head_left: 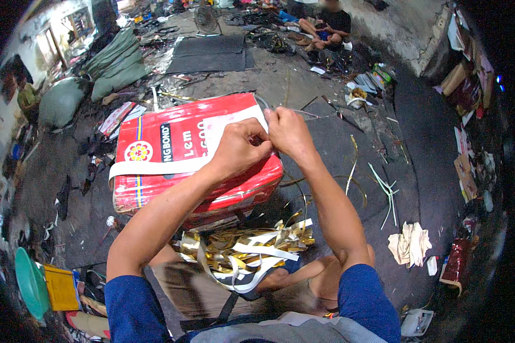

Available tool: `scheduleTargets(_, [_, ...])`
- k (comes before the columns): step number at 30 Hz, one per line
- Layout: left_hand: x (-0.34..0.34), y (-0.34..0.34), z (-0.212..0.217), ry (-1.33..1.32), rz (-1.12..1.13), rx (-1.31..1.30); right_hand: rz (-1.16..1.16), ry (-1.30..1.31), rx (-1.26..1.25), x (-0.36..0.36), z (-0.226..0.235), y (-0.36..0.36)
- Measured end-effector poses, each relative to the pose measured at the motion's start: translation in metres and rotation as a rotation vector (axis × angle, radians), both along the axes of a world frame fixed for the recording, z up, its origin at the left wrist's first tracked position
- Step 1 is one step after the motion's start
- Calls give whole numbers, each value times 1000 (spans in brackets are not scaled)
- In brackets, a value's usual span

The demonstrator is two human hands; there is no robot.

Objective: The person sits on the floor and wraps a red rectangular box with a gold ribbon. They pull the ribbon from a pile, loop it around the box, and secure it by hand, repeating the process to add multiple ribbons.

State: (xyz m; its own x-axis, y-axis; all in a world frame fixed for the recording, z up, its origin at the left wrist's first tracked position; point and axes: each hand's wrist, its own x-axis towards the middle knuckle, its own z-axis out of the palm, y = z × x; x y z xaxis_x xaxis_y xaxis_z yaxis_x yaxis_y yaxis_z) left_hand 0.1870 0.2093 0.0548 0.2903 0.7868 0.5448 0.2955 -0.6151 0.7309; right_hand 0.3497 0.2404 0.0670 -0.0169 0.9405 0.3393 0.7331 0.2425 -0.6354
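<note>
A red cardboard box (pixel 154 128) sits in front of me, with a white strip (pixel 160 167) lying across its top and running under my left forearm. Over the box's right end, my left hand (pixel 240 147) is closed, thumb and fingers pressed together. Right beside it, my right hand (pixel 292 132) is also closed, at the box's far right edge. What the fingers pinch is hidden. Another white band shows on the box behind my left hand. Between the box and my legs lies a heap of gold and white strips (pixel 257 246).
Dark mats (pixel 206 54) and a fan (pixel 206 20) lie farther back; a person (pixel 329 26) sits at the far right. Pale green strips (pixel 389 191) and a cream cloth (pixel 409 244) are on the floor at right. A green basin (pixel 30 283) stands at lower left.
</note>
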Motion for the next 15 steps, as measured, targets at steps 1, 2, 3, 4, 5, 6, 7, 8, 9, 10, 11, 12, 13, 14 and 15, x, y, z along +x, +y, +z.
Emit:
scheduleTargets(1, [-2,2,-2,11,9,14,-26,-121,82,-1,-3,4])
scheduleTargets(2, [-5,0,-1,25,6,5,35,-187,165,-3,-7,5])
scheduleTargets(3, [-6,-2,0,31,11,17,42,-69,116,-2,-12,5])
scheduleTargets(4, [-6,-3,1,38,16,28,48,48,66,1,-15,5])
scheduleTargets(5, [-6,-7,1,47,19,33,51,168,10,1,-18,-1])
scheduleTargets(6, [-6,-8,3,54,29,16,62,254,14,2,-29,8])
scheduleTargets(7, [-7,-8,1,58,40,30,86,277,9,4,-41,6])
scheduleTargets(8, [-8,-6,2,64,40,23,105,297,17,8,-48,8])
scheduleTargets(9, [-8,-5,2,70,40,17,125,318,27,10,-56,9])
scheduleTargets(10, [-6,-4,2,68,29,17,100,279,18,11,-69,8])
scheduleTargets(11, [-5,-4,2,65,26,20,89,298,46,10,-74,6])
scheduleTargets(12, [-5,-5,2,62,24,23,77,318,74,9,-79,4])
scheduleTargets(13, [-5,-5,3,62,31,19,65,338,101,8,-84,2])
scheduleTargets(14, [-4,-6,4,62,36,12,49,358,125,8,-89,2])
scheduleTargets(15, [-4,-7,5,62,40,4,32,381,103,7,-93,2])
